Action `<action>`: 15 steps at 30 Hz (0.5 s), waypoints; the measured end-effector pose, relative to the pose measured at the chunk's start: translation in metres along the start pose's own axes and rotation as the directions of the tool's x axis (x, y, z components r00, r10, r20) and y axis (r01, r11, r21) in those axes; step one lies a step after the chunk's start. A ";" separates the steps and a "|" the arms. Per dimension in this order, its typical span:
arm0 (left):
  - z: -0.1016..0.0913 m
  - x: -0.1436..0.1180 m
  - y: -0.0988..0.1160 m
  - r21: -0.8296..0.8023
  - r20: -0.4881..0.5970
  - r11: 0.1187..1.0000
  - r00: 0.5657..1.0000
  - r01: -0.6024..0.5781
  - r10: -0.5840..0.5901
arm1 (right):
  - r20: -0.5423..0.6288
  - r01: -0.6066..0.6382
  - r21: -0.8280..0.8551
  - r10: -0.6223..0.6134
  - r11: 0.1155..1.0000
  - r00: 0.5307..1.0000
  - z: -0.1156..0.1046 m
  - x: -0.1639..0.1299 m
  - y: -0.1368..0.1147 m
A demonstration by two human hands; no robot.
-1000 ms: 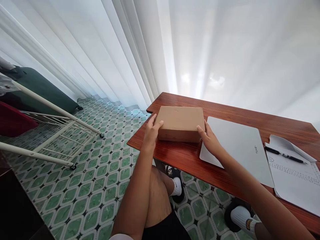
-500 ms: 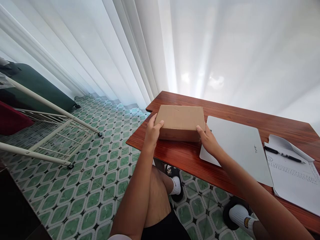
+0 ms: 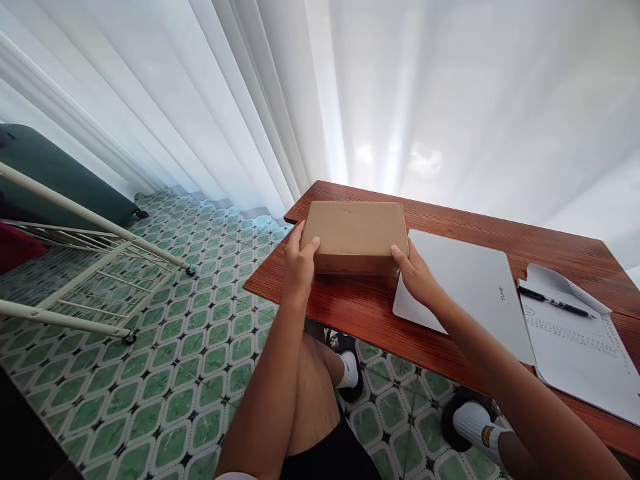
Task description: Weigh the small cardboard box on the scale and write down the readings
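A closed brown cardboard box (image 3: pixel 355 229) is between my two hands over the left end of the reddish-brown wooden table (image 3: pixel 345 300). My left hand (image 3: pixel 300 259) grips its left side, thumb on the near top edge and fingers wrapped around the side. On the opposite side my right hand (image 3: pixel 414 272) clasps the near right corner, with its thumb at the front edge and the other fingers mostly hidden. Whether the box's underside touches the tabletop, I cannot tell. Just right of the box lies a closed silver laptop (image 3: pixel 465 287), partly beneath my right forearm.
At the right, a black pen (image 3: pixel 555 301) rests on a paper pad (image 3: pixel 580 347) with handwriting and a curled sheet. White curtains (image 3: pixel 450 100) hang behind the table. On the left stand a white wheeled rack (image 3: pixel 115 247) and a dark green suitcase (image 3: pixel 60 173) on the tiled floor.
The box, held in both hands, has shifted slightly up in the view relative to the table. The whole scene has slid a little to the left as the camera turned.
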State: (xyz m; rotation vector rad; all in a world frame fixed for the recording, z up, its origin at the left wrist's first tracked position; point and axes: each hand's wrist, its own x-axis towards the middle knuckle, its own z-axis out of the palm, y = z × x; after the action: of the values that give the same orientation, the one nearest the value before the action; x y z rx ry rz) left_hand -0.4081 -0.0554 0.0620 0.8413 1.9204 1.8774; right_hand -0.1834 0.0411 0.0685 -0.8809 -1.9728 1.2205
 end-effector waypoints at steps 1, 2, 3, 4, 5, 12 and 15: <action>0.002 -0.001 0.001 -0.008 -0.007 1.000 1.000 -0.007 0.007 | -0.004 0.010 -0.008 -0.010 1.000 1.000 -0.002 -0.001 -0.001; 0.004 -0.001 0.002 -0.016 -0.011 1.000 1.000 -0.011 0.011 | -0.007 0.019 -0.017 -0.019 1.000 1.000 -0.005 -0.002 -0.002; 0.007 -0.003 0.004 -0.026 -0.011 1.000 1.000 -0.013 0.012 | -0.009 0.026 -0.026 -0.026 0.999 1.000 -0.007 -0.003 -0.002; 0.009 -0.004 0.005 -0.037 -0.009 0.999 1.000 -0.014 0.014 | -0.010 0.032 -0.034 -0.032 0.999 0.999 -0.010 -0.005 -0.002; 0.012 -0.006 0.007 -0.049 -0.006 0.999 1.000 -0.017 0.017 | -0.013 0.036 -0.041 -0.036 0.999 0.999 -0.013 -0.006 -0.002; 0.035 -0.021 0.020 -0.116 0.034 0.988 0.993 -0.104 0.109 | -0.077 0.079 -0.111 -0.088 0.991 0.993 -0.041 -0.021 0.000; 0.048 -0.030 0.023 -0.138 0.084 0.982 0.986 -0.131 0.143 | -0.132 0.083 -0.156 -0.104 0.984 0.986 -0.057 -0.029 0.001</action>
State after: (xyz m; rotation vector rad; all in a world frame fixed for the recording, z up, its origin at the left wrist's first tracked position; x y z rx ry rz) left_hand -0.3516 -0.0365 0.0754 1.0235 1.7016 1.9813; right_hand -0.1213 0.0452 0.0829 -0.9108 -1.9880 0.9403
